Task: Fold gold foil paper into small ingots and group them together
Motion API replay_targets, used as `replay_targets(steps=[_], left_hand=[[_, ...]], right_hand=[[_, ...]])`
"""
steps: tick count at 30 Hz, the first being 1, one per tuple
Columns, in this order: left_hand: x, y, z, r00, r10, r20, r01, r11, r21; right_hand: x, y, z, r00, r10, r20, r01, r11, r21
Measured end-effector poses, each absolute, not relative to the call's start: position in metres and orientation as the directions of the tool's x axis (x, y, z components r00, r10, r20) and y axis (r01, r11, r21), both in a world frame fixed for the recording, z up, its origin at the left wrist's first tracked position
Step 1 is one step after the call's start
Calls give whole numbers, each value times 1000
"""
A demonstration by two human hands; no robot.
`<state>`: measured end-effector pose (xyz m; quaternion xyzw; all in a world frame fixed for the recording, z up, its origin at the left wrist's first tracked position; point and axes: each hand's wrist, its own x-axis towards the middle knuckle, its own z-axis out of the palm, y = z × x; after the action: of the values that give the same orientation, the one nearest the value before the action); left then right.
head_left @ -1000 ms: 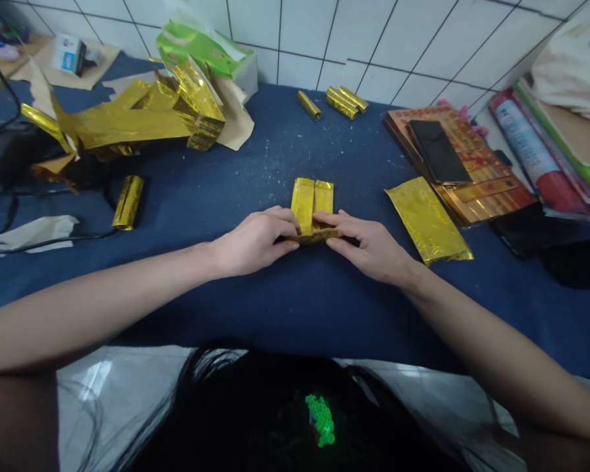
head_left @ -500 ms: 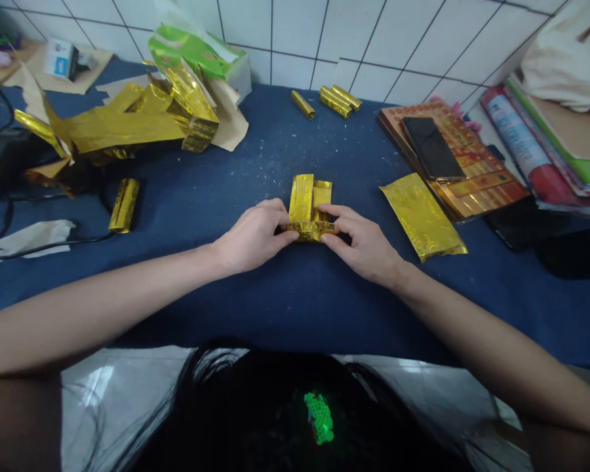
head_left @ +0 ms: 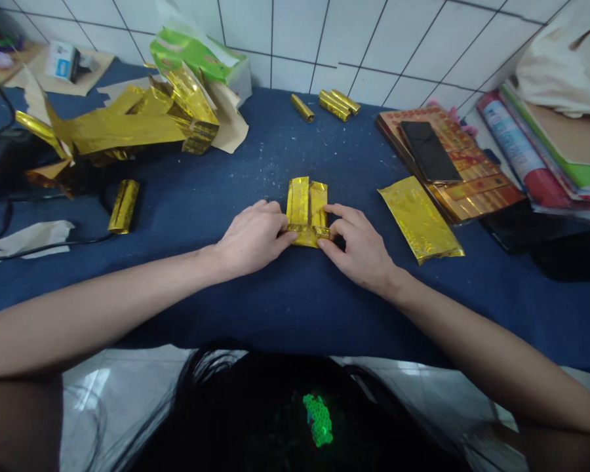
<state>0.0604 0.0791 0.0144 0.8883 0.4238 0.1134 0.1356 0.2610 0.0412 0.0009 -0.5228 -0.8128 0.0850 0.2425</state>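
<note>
A sheet of gold foil paper (head_left: 299, 200) lies in front of me, its two long sides folded in so that a narrow gap runs between them. The near end of the sheet is turned over into a small fold. My left hand (head_left: 255, 237) pinches the left side of that fold between thumb and fingers. On the right side, my right hand (head_left: 356, 242) grips the same fold, thumb at the near edge and index finger stretched along the sheet's right flap. To the right lies a flat gold foil packet (head_left: 423, 219).
Several gold foil rolls (head_left: 334, 105) lie near the tiled wall, and another roll (head_left: 124, 207) stands out at left. Crumpled gold foil (head_left: 122, 128) fills the back left beside a green tissue pack (head_left: 196, 56). A phone (head_left: 430, 151) rests on orange-gold paper (head_left: 476, 193).
The near fold now lies lower and flatter, showing more of the sheet's near edge. My right hand has shifted slightly left and down, and the view has moved a little.
</note>
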Motion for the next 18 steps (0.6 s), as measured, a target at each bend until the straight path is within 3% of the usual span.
replay_targets(steps=[7, 13, 18], left_hand=[[63, 77, 17, 594, 802, 70, 753, -584, 304], [63, 74, 17, 600, 794, 95, 754, -601, 265], [63, 73, 16, 614, 783, 101, 753, -619, 221]], right_hand=[[261, 38, 0, -277, 908, 315, 822, 393, -411], [259, 33, 3, -390, 846, 364, 861, 475, -182], [261, 32, 5, -465, 818, 338, 849, 521, -93]])
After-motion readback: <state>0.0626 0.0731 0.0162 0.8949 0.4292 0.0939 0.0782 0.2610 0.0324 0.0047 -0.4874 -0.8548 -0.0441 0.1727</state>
